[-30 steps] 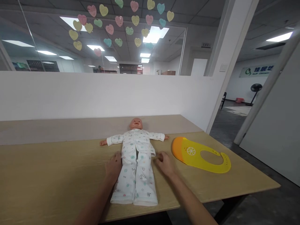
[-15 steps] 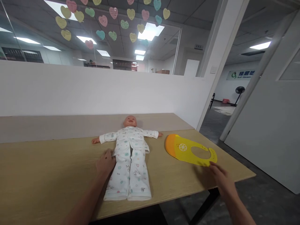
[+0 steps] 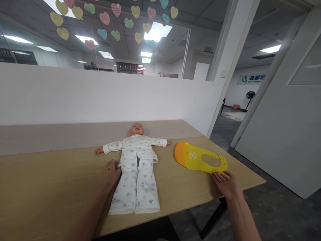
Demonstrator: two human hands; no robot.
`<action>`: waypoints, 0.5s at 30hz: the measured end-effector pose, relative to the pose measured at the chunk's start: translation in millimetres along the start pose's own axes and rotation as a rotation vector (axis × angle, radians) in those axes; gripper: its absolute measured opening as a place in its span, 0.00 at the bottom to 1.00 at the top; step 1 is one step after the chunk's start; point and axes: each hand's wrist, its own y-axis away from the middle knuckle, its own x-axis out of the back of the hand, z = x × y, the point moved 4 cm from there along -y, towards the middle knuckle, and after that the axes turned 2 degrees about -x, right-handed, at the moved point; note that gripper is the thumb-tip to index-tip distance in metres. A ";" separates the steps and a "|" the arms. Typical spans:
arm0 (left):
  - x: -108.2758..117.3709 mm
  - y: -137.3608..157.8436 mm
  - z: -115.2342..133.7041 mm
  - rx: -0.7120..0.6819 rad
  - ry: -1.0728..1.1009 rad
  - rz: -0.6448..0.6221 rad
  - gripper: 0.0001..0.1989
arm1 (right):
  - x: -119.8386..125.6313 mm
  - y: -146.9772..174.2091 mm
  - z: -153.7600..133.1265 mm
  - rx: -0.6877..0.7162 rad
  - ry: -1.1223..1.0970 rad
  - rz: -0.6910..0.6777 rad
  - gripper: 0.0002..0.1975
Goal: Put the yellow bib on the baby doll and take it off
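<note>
A baby doll (image 3: 136, 147) in a white printed shirt and trousers lies face up on the wooden table (image 3: 180, 187), arms spread wide. Beside its hip, against the edge of the clothing, rests my left hand (image 3: 110, 174); its fingers are loosely bent and partly hidden, with nothing visibly gripped. To the doll's right lies a yellow bib (image 3: 194, 159) with an orange end, a white citrus print and a neck opening. My right hand (image 3: 225, 184) is open, palm turned up, its fingertips at the bib's near edge by the neck strap.
A low white wall (image 3: 100, 97) runs behind the table, with glass above it carrying heart-shaped notes (image 3: 116, 10). On the right stands an open grey door (image 3: 281, 127), with a fan (image 3: 250, 95) in the room beyond. A dark table leg (image 3: 213, 217) shows below the front edge.
My right hand has turned from palm down to palm up and shifted slightly left along the bib's edge. The view has swung a little right. The doll and my left hand stay put.
</note>
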 end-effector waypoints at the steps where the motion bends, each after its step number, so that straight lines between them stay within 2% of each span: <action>1: 0.0 -0.2 -0.3 -0.001 -0.002 -0.004 0.10 | 0.1 -3.0 1.4 -0.003 0.000 -0.009 0.05; 7: -1.9 -1.4 -1.2 -0.027 0.003 0.019 0.09 | -9.7 -17.1 6.2 -0.052 0.017 -0.053 0.06; 15: -3.7 -3.0 -2.3 -0.026 -0.007 -0.008 0.09 | -51.1 -17.4 32.0 -0.061 -0.132 -0.137 0.07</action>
